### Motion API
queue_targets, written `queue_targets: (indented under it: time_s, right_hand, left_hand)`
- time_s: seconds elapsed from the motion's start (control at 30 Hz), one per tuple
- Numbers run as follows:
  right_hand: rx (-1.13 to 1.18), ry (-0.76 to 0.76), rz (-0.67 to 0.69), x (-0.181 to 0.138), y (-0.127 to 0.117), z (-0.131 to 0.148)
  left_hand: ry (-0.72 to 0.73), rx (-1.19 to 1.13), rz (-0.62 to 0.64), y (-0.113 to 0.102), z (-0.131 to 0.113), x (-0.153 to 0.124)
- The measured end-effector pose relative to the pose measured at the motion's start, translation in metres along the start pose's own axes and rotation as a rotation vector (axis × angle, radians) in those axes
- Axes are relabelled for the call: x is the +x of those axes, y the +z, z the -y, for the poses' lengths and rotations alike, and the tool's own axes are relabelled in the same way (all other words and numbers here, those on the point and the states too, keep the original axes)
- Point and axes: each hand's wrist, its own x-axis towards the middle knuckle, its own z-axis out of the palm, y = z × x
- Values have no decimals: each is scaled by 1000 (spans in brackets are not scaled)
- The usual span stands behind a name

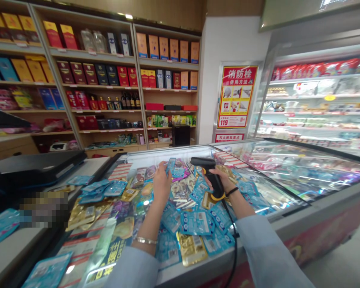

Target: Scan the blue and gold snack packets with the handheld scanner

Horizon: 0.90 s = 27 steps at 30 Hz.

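My left hand (162,182) grips a small blue packet (171,165) above the glass top of a freezer chest. In my right hand (223,180) is a black and yellow barcode scanner (214,178), its head pointing left toward that packet. The scanner's cable (234,244) hangs down past the freezer's front edge. Below both hands lie many blue packets (196,223) and some gold packets (192,248), loosely heaped on the glass. Another pile of blue packets (100,190) rests left of my left hand, with gold ones (87,212) beside it.
A counter (6,244) with a dark flat device (42,166) stands at left. Shelves of boxed goods (105,74) line the back wall. A lit refrigerated display (321,100) is at right. The freezer's front rim (288,220) runs diagonally across the right side.
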Motion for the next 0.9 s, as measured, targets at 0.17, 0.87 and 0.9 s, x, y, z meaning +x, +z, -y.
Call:
queue_targets:
  time_s: [0.17, 0.87, 0.9]
  right_hand:
    - [37, -11, -2, 0, 0, -1]
    - [132, -114, 27, -5, 13, 28]
    - [126, -121, 34, -7, 17, 34]
  left_hand:
    - [32, -67, -101, 6, 8, 0]
    - [-42, -106, -225, -29, -7, 9]
    - [-65, -99, -251, -44, -7, 14]
